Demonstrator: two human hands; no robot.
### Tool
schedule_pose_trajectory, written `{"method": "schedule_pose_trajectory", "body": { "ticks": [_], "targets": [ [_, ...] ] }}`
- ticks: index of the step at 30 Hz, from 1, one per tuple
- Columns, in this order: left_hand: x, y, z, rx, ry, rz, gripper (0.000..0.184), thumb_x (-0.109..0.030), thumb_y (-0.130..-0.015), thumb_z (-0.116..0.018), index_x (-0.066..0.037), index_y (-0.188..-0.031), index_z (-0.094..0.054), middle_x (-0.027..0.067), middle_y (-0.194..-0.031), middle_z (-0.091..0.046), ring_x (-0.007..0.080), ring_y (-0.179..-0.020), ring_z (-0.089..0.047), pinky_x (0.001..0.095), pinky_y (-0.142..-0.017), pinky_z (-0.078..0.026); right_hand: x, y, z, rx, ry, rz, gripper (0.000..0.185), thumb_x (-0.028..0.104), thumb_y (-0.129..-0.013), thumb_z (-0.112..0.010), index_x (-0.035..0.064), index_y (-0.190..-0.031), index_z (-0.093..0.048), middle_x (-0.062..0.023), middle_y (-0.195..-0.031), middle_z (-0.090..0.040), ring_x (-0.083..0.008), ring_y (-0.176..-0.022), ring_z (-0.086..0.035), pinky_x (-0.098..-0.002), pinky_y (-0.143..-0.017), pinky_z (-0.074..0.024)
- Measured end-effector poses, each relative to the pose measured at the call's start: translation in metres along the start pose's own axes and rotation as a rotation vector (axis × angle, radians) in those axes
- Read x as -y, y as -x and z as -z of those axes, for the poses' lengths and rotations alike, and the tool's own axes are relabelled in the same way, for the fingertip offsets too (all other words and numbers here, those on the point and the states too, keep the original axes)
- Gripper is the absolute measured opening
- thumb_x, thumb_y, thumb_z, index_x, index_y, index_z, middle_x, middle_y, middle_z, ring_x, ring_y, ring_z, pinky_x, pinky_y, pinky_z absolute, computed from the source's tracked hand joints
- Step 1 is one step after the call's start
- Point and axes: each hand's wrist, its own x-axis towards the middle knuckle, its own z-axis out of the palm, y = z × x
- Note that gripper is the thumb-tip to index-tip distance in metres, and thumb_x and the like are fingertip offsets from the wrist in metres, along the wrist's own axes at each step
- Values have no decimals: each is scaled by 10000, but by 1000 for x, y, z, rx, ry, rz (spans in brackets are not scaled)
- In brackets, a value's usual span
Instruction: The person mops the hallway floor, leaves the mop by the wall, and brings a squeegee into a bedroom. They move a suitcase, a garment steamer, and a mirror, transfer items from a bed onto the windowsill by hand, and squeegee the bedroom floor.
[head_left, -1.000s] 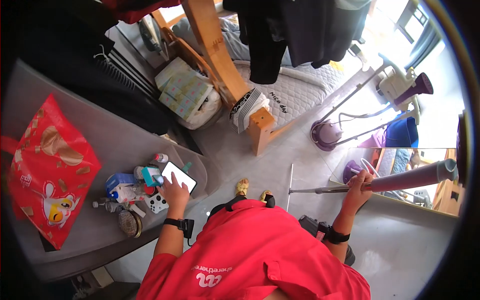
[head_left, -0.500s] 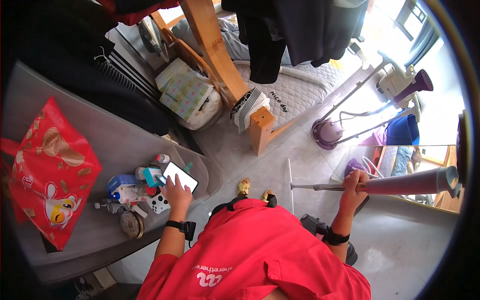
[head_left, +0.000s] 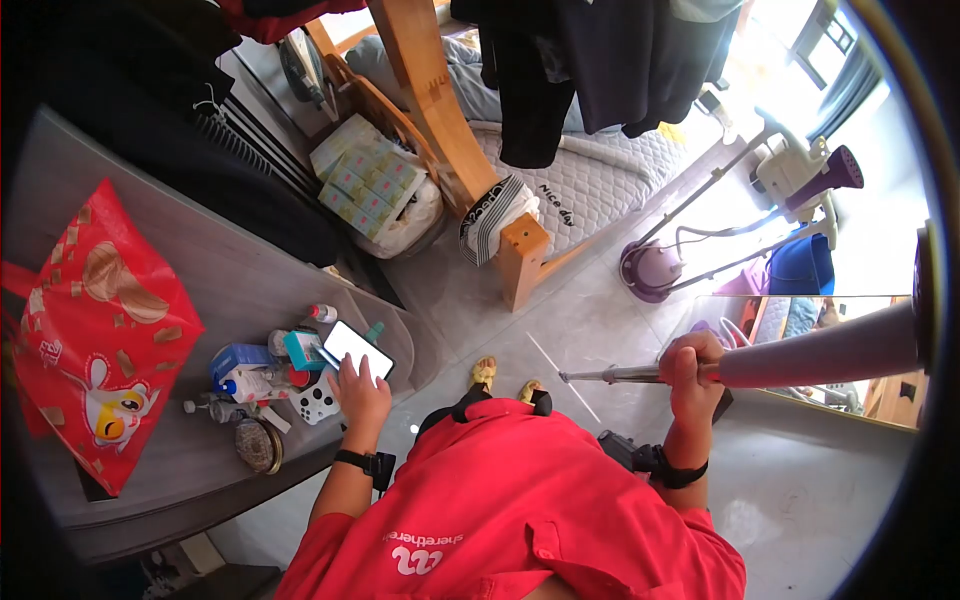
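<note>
My left hand is spread over the lower edge of a phone with a bright white screen, its fingertips at the glass. A white game controller lies just beside it, with a teal box and a blue box on the same grey counter. My right hand is wrapped round a long pole, at the joint between its thin metal tube and thick grey-pink handle. The pole's far end meets a thin white bar near the floor.
A red bag lies on the grey counter. Ahead are a wooden bed post, a quilted mattress and hanging dark clothes. A purple-based garment steamer and a mirror stand right.
My right hand has shifted slightly left with the pole, whose handle reaches closer to the right edge. The thin bar has turned from upright to slanted. My left hand has slid slightly down the phone.
</note>
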Motion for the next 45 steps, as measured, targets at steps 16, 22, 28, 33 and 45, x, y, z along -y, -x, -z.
{"method": "schedule_pose_trajectory", "body": {
  "ticks": [16, 22, 28, 33, 45],
  "targets": [
    [1, 9, 10, 4, 47, 29, 443, -161, -743, -567, -51, -1169, -513, 197, -1298, -389, 313, -1234, -351, 508, -1063, -127, -31, -33, -83, 259, -215, 148, 238, 242, -864, -585, 35, -872, -467, -20, -678, -491, -99, -589, -460, -232, -544, -388],
    [5, 13, 11, 3, 48, 32, 420, -160, -748, -566, -52, -1151, -526, 199, -1290, -397, 315, -1227, -358, 507, -1062, -138, -27, -23, -98, 365, -285, 0, 184, 68, -799, -628, 38, -933, -507, -9, -723, -529, -89, -657, -508, -233, -627, -420],
    [7, 16, 9, -12, 52, 32, 398, -160, -755, -557, -55, -1139, -535, 194, -1282, -408, 312, -1212, -374, 502, -1052, -168, -36, -17, -102, 413, -33, 68, 187, 82, -775, -653, 55, -924, -541, -24, -692, -559, -93, -620, -525, -235, -594, -425],
    [3, 16, 15, -18, 31, 18, 390, -166, -755, -564, -64, -1130, -544, 177, -1254, -438, 297, -1178, -405, 463, -1019, -232, -49, -11, -87, 468, -25, -52, 271, 138, -794, -634, 43, -1005, -492, -55, -845, -578, -123, -766, -542, -273, -755, -448],
    [-2, 11, 18, -56, 55, 16, 343, -156, -727, -593, -63, -1057, -578, 157, -1162, -496, 292, -1095, -455, 442, -944, -282, 29, -21, -50, 615, -524, 400, 488, 337, -766, -694, 78, -1110, -466, -40, -627, -563, -166, -530, -556, -296, -523, -457]
  ]
}}
